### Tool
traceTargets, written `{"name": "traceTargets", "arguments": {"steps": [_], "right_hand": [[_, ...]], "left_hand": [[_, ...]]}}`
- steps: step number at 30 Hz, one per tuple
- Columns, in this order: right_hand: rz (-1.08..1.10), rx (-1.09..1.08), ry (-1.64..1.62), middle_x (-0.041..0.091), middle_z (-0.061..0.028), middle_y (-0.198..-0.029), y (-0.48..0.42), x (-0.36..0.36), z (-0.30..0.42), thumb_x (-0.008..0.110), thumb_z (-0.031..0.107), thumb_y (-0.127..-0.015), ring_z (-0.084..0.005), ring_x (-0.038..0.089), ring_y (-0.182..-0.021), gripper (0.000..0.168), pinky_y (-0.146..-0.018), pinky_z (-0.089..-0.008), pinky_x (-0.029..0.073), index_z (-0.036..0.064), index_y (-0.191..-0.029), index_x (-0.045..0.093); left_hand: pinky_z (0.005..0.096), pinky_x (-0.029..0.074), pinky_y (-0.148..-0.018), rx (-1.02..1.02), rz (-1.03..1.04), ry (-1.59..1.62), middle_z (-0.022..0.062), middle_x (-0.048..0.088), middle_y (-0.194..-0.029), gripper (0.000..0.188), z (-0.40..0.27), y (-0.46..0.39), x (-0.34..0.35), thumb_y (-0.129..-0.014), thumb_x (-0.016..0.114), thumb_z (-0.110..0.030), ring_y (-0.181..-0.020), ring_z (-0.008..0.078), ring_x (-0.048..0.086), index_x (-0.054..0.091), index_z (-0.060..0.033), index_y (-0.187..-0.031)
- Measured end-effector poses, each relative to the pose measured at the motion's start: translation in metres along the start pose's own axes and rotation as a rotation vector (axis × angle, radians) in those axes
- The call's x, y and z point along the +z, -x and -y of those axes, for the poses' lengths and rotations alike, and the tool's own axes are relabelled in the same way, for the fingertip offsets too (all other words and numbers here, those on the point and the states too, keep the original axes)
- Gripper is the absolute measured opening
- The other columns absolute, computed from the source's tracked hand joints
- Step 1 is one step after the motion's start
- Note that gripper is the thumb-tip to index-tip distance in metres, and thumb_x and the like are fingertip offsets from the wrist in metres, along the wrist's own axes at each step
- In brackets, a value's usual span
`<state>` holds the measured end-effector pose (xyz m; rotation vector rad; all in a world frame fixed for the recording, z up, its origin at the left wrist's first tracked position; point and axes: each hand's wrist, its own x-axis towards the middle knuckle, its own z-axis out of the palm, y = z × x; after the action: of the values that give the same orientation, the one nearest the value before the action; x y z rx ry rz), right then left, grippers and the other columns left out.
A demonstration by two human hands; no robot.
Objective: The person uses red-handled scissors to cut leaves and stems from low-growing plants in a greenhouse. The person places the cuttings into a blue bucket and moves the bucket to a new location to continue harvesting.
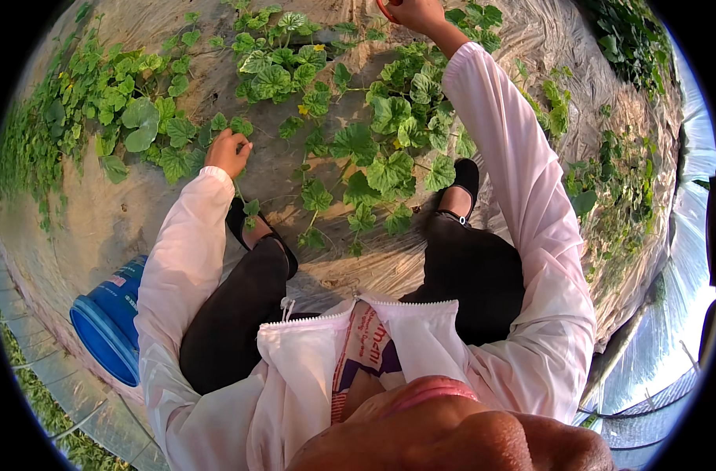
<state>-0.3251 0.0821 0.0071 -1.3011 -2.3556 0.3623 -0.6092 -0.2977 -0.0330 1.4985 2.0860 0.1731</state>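
My left hand (pixel 229 154) touches the leafy tip of a vine with yellow flowers, its fingers curled; a thin stem hangs below it, and its grip is unclear. At the top edge, my right hand (pixel 414 13) is closed around red-handled scissors or snips (pixel 386 10), whose blades are out of view. Broad-leaved vines (pixel 390 171), which look like melon or cucumber plants, spread over plastic-covered ground between my feet. Another clump of leaves (pixel 141 123) lies left of my left hand.
A blue plastic bucket (pixel 107 321) lies tilted at the lower left. Plastic film (pixel 346 265) covers the ground, with wrinkles and soil on it. More vines (pixel 617 182) grow at the right, near a clear plastic sheet wall (pixel 687 235). My black shoes (pixel 466 176) stand beside the middle vines.
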Motion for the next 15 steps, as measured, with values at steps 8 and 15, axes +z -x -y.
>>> {"name": "traceTargets", "arguments": {"steps": [8,15], "right_hand": [[0.152,0.104,-0.161,0.063,-0.0136,-0.062,0.054,-0.041,-0.007,0.065,0.034,-0.093,-0.0283,0.065,-0.059,0.035,-0.057,-0.0427,0.05,0.005,-0.075,0.061],[0.525,0.164,-0.397,0.063,-0.0074,-0.075,0.159,-0.081,-0.009,0.075,0.04,-0.091,-0.0141,0.067,-0.054,0.047,-0.053,-0.0284,0.051,-0.002,-0.099,0.056]], "left_hand": [[0.0459,0.053,-0.079,-0.019,0.2,-0.091,0.019,0.07,-0.094,0.026,-0.025,0.009,-0.011,-0.092,0.067,-0.029,-0.088,0.0365,0.068,0.076,-0.0054,-0.099],[0.0461,0.054,-0.083,0.156,0.217,-0.243,0.0156,0.072,-0.102,0.036,-0.126,0.019,-0.037,-0.094,0.065,-0.038,-0.093,0.0359,0.069,0.073,-0.004,-0.103]]}}
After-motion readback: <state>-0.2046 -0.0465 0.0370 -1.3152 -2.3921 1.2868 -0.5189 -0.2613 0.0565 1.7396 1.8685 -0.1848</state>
